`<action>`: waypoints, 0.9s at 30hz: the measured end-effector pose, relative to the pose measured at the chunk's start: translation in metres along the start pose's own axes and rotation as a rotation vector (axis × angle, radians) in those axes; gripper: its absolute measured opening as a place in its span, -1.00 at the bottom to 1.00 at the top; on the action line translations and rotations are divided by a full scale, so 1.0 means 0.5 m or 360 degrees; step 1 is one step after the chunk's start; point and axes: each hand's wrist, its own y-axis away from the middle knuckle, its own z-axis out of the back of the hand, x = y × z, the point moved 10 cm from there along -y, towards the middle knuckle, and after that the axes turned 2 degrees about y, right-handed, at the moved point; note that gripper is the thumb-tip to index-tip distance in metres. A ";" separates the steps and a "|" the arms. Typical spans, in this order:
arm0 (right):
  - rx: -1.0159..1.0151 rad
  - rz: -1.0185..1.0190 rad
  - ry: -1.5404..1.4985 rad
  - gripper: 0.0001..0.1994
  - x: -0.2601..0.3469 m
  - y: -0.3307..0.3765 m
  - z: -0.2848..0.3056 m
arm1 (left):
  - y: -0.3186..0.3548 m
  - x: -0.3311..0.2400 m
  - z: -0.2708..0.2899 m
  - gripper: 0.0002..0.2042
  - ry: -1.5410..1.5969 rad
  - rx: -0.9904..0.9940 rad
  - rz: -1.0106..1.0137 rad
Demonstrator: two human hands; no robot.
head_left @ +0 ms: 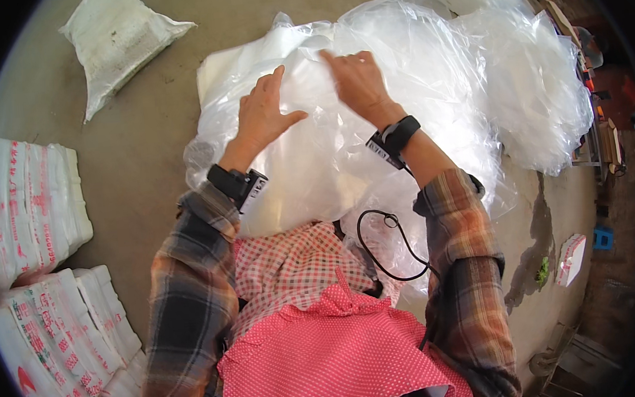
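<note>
big clear plastic heap [335, 141] right below your hands, spreading off rightward, long axis roughly side to side | your right hand [359, 83] nearer its middle, kinda blurry, can't tell if it's pinching any | your left hand [261, 115] nearer the left edge, fingers spread, looks empty

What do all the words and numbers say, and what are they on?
I won't copy writing, but here's where it is:
Upper white wrapped stack, left: red print.
Lower wrapped stack: red and green print.
Black wrist devices: white tags, characters too small to read surely.
Small white box, right: red marks, too small to read.
Clear plastic by the left hand and right hand: none I can see.
</note>
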 end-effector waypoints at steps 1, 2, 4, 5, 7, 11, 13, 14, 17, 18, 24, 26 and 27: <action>0.0117 -0.0279 -0.0154 -0.67 -0.040 -0.014 -0.028 | 0.003 -0.008 0.015 -0.06 -0.0045 -0.0132 -0.0018; -0.0291 -0.0377 -0.0979 -0.84 -0.079 -0.022 0.009 | 0.010 -0.009 0.032 -0.05 0.0057 -0.0267 0.0023; -0.0170 -0.0752 -0.1921 -0.71 -0.140 -0.017 -0.024 | 0.021 -0.012 0.051 -0.04 0.0304 -0.0459 0.0095; -0.0184 -0.0674 -0.2172 -0.59 -0.140 -0.016 -0.009 | 0.024 -0.017 0.057 -0.16 0.0397 -0.0543 0.0101; -0.0085 -0.0872 -0.2243 -0.56 -0.154 0.005 -0.007 | 0.019 -0.045 0.064 -0.25 0.0376 -0.0715 0.0007; 0.0135 -0.0829 -0.2123 -0.49 -0.129 0.037 0.005 | -0.036 -0.077 0.059 -0.62 0.0406 -0.0897 -0.0205; 0.0253 -0.0723 -0.1757 -0.54 -0.143 0.053 0.018 | -0.077 -0.041 0.066 -0.84 0.0367 -0.0920 -0.0148; 0.0198 -0.0686 -0.1409 -0.57 -0.169 0.059 0.035 | -0.103 0.003 0.075 -0.90 0.0123 -0.0827 0.0017; 0.0070 -0.0503 -0.0766 -0.65 -0.260 0.112 0.097 | -0.116 0.110 0.162 -0.92 -0.0025 -0.0990 -0.0043; 0.0056 -0.0517 -0.0757 -0.66 -0.290 0.139 0.101 | -0.110 0.162 0.188 -0.88 0.0127 -0.0990 0.0002; 0.0647 -0.1109 -0.0936 -0.72 -0.408 0.304 -0.017 | -0.066 0.221 0.148 -0.57 -0.0054 -0.0305 0.0336; 0.0360 -0.0799 -0.0685 -0.70 -0.383 0.266 0.059 | -0.051 0.105 0.173 -0.52 -0.0229 -0.0574 -0.0161; 0.0256 -0.0503 -0.0636 -0.68 -0.336 0.236 0.110 | -0.056 0.084 0.164 -0.53 -0.0130 -0.0490 -0.0158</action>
